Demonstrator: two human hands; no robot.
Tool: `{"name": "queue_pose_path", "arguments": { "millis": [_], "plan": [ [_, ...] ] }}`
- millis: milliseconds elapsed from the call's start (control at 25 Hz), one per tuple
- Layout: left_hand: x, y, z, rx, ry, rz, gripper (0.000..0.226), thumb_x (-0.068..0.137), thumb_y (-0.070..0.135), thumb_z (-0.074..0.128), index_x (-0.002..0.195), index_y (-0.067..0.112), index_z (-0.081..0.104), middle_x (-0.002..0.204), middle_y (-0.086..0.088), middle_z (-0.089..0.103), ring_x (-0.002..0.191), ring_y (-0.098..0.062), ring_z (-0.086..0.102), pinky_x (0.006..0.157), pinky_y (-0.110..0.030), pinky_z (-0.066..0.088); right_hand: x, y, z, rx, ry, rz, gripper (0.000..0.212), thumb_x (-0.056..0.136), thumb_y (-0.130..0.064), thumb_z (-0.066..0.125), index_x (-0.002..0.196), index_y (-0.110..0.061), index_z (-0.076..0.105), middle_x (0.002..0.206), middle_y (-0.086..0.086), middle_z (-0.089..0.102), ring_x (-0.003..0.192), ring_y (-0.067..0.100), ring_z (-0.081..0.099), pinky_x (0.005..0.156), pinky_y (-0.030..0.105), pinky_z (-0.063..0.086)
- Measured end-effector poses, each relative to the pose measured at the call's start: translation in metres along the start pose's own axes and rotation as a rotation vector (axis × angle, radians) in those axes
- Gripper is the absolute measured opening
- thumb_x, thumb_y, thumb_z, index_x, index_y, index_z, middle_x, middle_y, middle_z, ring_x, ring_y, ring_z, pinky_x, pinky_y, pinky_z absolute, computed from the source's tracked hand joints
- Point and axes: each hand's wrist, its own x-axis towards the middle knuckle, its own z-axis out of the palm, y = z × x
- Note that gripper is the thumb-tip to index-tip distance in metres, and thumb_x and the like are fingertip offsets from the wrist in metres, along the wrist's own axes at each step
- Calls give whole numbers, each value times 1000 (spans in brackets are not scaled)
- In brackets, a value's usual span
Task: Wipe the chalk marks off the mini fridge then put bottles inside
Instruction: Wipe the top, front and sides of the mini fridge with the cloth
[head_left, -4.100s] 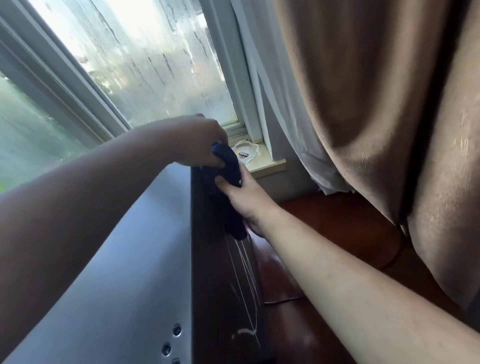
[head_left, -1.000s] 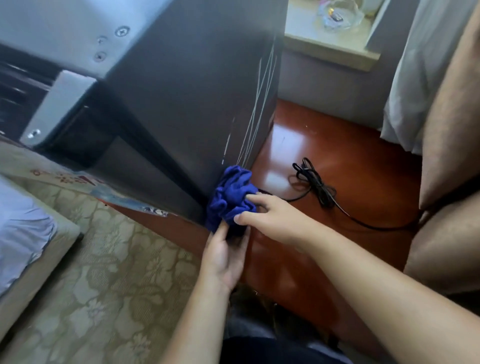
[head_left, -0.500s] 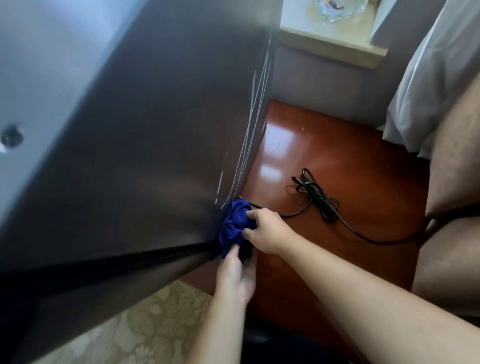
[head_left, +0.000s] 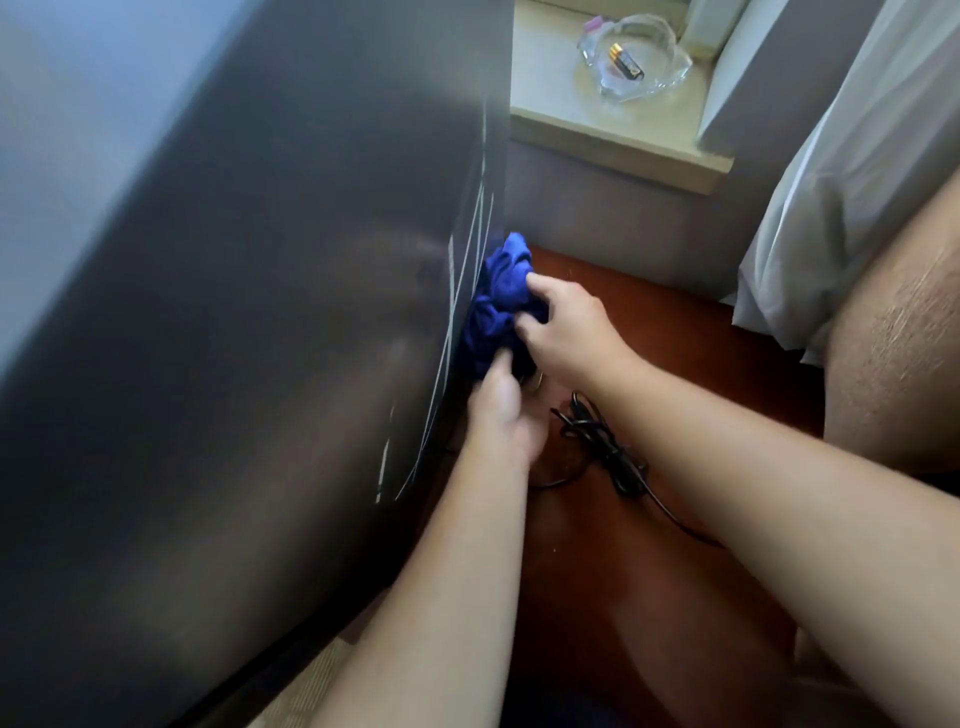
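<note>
The dark side of the mini fridge (head_left: 270, 332) fills the left of the view. Thin white chalk marks (head_left: 457, 332) run down it near its right edge. A bunched blue cloth (head_left: 496, 306) is pressed against that edge, about halfway up the marks. My right hand (head_left: 569, 332) grips the cloth from the right. My left hand (head_left: 501, 410) holds the cloth from below with its fingertips. No bottles are in view.
A black power cord (head_left: 608, 452) lies coiled on the glossy red-brown floor (head_left: 675, 364) just right of my hands. A glass ashtray (head_left: 634, 57) holding a battery sits on the pale window sill (head_left: 613, 140). White and brown curtains (head_left: 841, 208) hang at the right.
Both hands have carried the blue cloth upward along the fridge's right edge, from its bottom corner to about mid-height. The camera has moved closer.
</note>
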Motion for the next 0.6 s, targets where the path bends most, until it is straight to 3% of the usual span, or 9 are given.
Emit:
{"name": "queue_pose_path", "arguments": {
  "millis": [80, 160, 320, 360, 480, 600],
  "plan": [
    [6, 4, 34, 10, -36, 16, 39, 110, 13, 47, 146, 1, 55, 137, -25, 63, 80, -24, 67, 50, -29, 61, 25, -2, -20, 5, 32, 5, 9, 89, -12, 58, 94, -10, 66, 98, 10, 74, 100, 35, 67, 87, 36, 49],
    [16, 3, 59, 24, -57, 33, 40, 109, 14, 48, 147, 2, 55, 139, -23, 64, 86, -24, 67, 60, -31, 60, 44, -1, -31, 20, 60, 4, 12, 90, -12, 56, 96, -10, 66, 101, 8, 75, 103, 35, 66, 93, 39, 51],
    [39, -2, 62, 44, -122, -15, 46, 108, 16, 50, 152, 5, 51, 153, -23, 56, 128, -33, 62, 90, -38, 54, 60, 11, -17, 10, 66, 56, 19, 92, -11, 53, 105, -6, 66, 113, 16, 74, 110, 39, 64, 94, 40, 49],
    [45, -3, 53, 71, -104, -24, 46, 107, 16, 52, 151, 4, 53, 152, -23, 57, 127, -33, 63, 89, -38, 55, 61, 17, -7, 8, 46, 77, 18, 92, -11, 53, 105, -7, 65, 116, 18, 73, 112, 40, 63, 93, 39, 48],
    [58, -12, 4, 89, 43, -48, 45, 108, 18, 51, 150, 4, 54, 148, -21, 59, 99, -28, 67, 74, -33, 57, 51, 40, 36, -30, -106, 161, 18, 96, -15, 53, 109, -7, 63, 126, 22, 69, 119, 43, 60, 93, 38, 44],
    [52, -24, -60, 17, 175, -64, 43, 110, 17, 46, 150, 4, 53, 150, -21, 58, 115, -31, 62, 84, -36, 55, 17, 59, 76, -43, -287, 195, 19, 98, -18, 54, 112, -9, 64, 130, 23, 67, 121, 43, 60, 92, 37, 44]
  ]
}}
